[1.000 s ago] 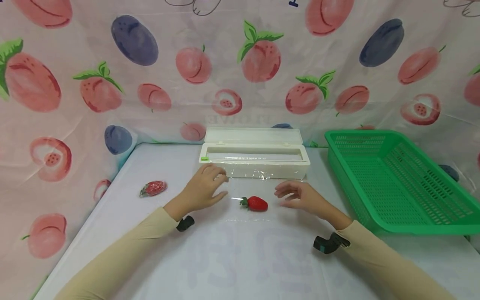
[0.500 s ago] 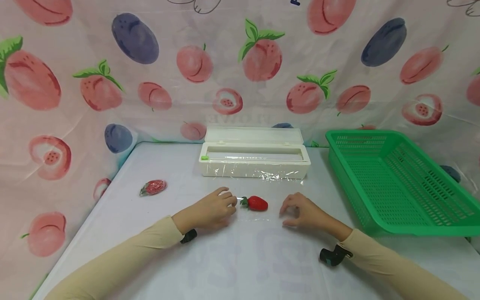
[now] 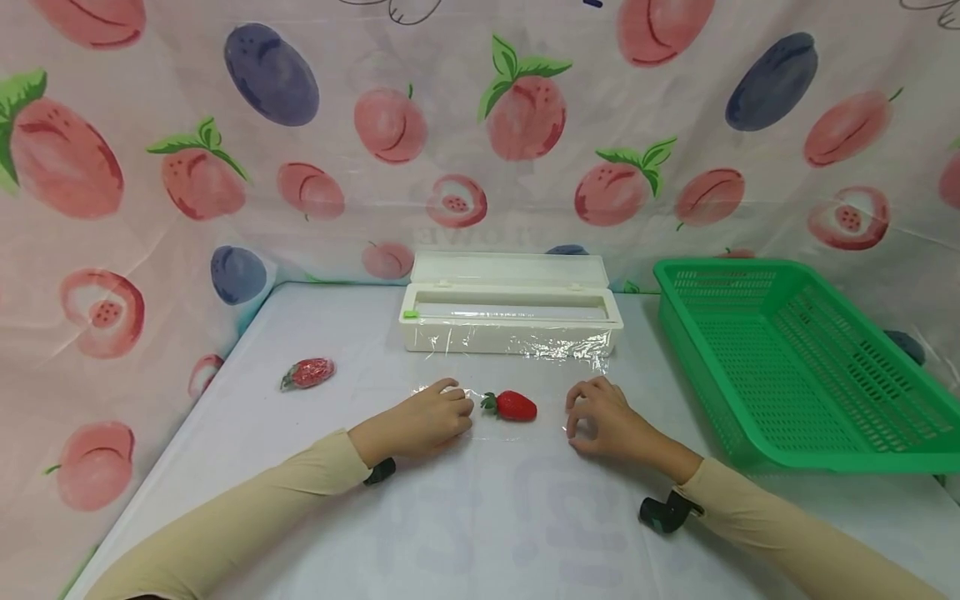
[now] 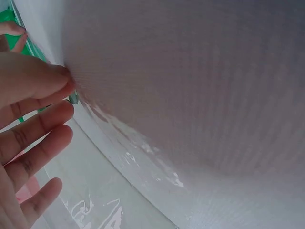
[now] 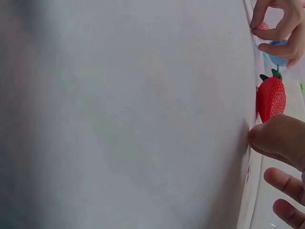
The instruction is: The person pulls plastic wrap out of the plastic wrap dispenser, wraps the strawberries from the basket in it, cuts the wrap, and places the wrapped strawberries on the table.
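Observation:
A red strawberry (image 3: pixel 515 406) with green leaves lies on its side between the two hands, on a sheet of clear cling film (image 4: pixel 128 138) drawn from the dispenser. Left of the leaves, my left hand (image 3: pixel 427 418) pinches the film's near edge between thumb and forefinger; its other fingers spread loosely in the left wrist view. Across from it, past the strawberry's tip, my right hand (image 3: pixel 611 421) pinches the same edge with thumb and forefinger. From the right wrist view, the strawberry stands just beyond that thumb. Only the glints on the film show in the head view.
Behind the strawberry stands a white cling film dispenser (image 3: pixel 442 339), lid raised, a roll inside and film hanging over its front. Off to the left lies a film-wrapped strawberry (image 3: pixel 309 373). A green plastic basket (image 3: pixel 862 461) occupies the right side of the white-covered table (image 3: pixel 337 533).
From beside the dispenser's front, my left hand has come nearer to the film's near edge. The right hand has drawn back slightly too, and both have closed thumb and forefinger on the film.

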Motion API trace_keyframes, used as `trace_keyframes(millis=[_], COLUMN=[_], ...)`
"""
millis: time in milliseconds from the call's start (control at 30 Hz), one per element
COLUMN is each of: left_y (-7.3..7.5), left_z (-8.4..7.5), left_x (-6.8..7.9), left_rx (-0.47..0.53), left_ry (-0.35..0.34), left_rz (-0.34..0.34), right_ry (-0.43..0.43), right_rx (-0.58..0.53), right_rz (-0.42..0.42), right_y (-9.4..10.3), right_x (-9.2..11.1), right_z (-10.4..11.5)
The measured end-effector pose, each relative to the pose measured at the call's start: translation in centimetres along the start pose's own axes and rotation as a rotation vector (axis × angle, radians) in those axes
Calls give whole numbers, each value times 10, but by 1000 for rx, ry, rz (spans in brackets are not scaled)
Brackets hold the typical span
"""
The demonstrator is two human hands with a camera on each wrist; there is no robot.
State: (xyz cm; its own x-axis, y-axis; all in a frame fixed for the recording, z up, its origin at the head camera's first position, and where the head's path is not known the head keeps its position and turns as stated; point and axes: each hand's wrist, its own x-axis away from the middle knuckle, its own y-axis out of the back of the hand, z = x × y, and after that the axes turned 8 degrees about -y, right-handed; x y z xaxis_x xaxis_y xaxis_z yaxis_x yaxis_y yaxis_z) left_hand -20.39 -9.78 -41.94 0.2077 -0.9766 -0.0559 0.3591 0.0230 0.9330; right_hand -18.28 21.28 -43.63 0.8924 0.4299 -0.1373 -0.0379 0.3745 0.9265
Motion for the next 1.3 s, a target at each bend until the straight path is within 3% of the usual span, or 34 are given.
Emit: trace_keyframes(millis=[167,333,500,667,967,1067,1200,1300], left_y=[1,1,2,9,10,12,16,15], left_z=[0,2,6,12,15,12,4,-1], left_x=[0,1,1,0,-12,-20,-32,-40], left_rx=[13,18,35,69,75,95,95,32], left_ry=[19,57,137,205,348,300,97,-21], left_rz=[16,-19,-77,-149,-140,-107,-20,22], right_ry=[15,29,37,6,1,33,99,162], right_rx=[-2,-22,-30,-47,-65,-73,-44,80], right_rz=[8,-13,-45,-20,1,3,73,139], right_y=[-1,-1,4,13,20,18,12,8], right_x=[-1,-1,-3,-8,-24,-26,-26,-24], right_z=[0,-2,-4,-4,-9,-9,-3,6])
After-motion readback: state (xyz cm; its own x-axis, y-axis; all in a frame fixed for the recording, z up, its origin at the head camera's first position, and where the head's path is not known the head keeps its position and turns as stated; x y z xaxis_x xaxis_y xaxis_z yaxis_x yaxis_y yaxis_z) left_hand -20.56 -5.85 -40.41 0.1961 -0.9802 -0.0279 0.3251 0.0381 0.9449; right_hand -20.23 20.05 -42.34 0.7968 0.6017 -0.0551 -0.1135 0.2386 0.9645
